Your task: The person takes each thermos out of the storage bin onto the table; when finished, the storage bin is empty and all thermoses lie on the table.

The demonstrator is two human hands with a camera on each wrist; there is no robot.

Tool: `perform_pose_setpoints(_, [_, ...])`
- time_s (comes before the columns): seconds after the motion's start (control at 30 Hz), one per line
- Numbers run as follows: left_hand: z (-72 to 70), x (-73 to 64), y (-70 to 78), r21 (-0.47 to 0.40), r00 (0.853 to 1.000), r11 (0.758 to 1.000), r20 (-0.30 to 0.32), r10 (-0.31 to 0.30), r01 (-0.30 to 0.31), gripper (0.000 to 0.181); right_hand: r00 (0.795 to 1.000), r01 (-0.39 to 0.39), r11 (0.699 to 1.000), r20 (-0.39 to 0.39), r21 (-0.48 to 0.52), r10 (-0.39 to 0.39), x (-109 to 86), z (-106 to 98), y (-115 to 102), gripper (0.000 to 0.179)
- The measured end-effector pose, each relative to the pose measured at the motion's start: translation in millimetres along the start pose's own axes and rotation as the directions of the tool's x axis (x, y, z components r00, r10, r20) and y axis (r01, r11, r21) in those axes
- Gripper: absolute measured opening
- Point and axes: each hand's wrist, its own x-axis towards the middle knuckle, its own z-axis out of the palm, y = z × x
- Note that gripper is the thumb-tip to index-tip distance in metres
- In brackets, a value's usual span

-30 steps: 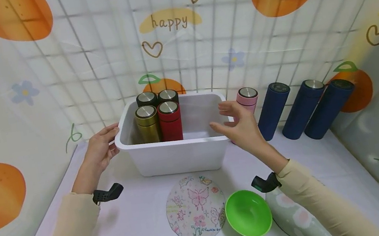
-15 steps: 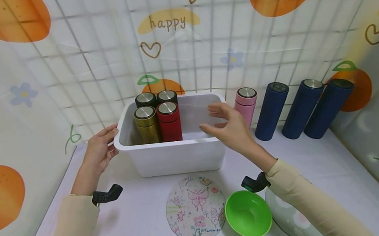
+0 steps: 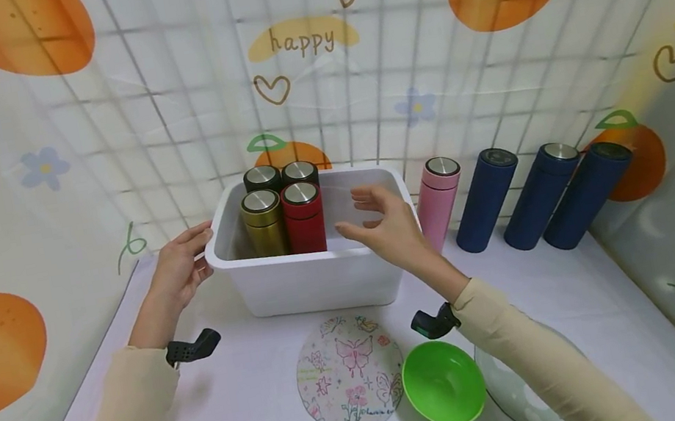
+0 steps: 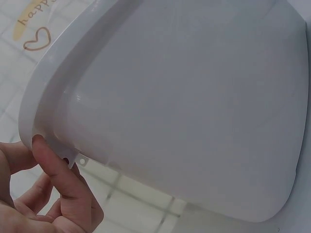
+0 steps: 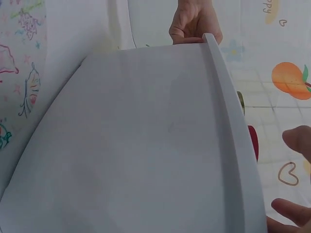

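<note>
A white plastic bin (image 3: 316, 281) stands at the back of the table. Inside, toward its left end, are a gold thermos (image 3: 265, 230), a red thermos (image 3: 305, 223) and two black thermoses (image 3: 261, 175). My left hand (image 3: 179, 267) grips the bin's left rim; in the left wrist view its fingers (image 4: 63, 170) pinch the edge. Over the bin's right part hovers my right hand (image 3: 387, 224), fingers and thumb spread apart in a loose curve, holding nothing. A pink thermos (image 3: 438, 197) stands outside, just right of the bin.
Right of the pink thermos stand three navy thermoses (image 3: 486, 200). In front of the bin lie a round mat with drawings (image 3: 346, 380), a green bowl (image 3: 443, 383) and a pale green dish (image 3: 515, 389), partly covered by my right sleeve. A fabric-covered grid (image 3: 320, 109) rises behind.
My right hand has moved left from the bin's right rim to over its inside, leaving the pink thermos in fuller view. The left hand, bin and thermoses stay where they were.
</note>
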Motion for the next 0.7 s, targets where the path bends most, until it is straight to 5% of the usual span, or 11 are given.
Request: perform_pose_setpoints(0.7, [1.9,-0.9,0.4,0.027,1.0,1.0,0.003,0.0,0.0,0.039,0.997,-0.045,0.997,0.058,-0.065,0.048,28.5,34,-5,0.066])
